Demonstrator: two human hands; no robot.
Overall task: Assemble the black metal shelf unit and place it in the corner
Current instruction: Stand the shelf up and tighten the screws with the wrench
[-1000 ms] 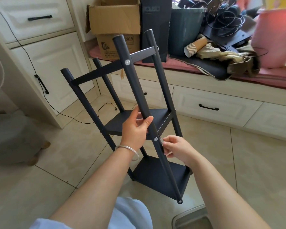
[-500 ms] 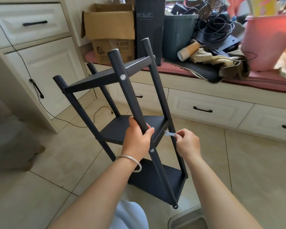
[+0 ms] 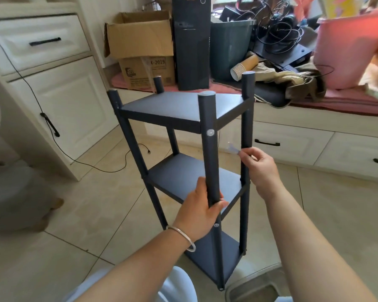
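The black metal shelf unit [image 3: 179, 110] stands nearly upright on the tiled floor in the middle of the view, with three shelves and several round posts. My left hand [image 3: 200, 211] grips the nearest post at the height of the middle shelf. A silver screw head [image 3: 210, 132] shows on that post just under the top shelf. My right hand [image 3: 258, 164] is to the right of the post and pinches a small pale tool [image 3: 232, 148] between thumb and fingers; what the tool is cannot be made out.
White cabinets [image 3: 59, 101] stand to the left with a black cable [image 3: 109, 168] across the floor. Behind runs a drawer bench [image 3: 292, 136] loaded with a cardboard box [image 3: 140, 42], a black tower [image 3: 191, 42], a dark bin, paper cups and a pink tub [image 3: 347, 46].
The shelf unit has swung from tilted to nearly upright. My right hand has come off the lower screw and risen with the small tool. My left hand keeps its grip on the post.
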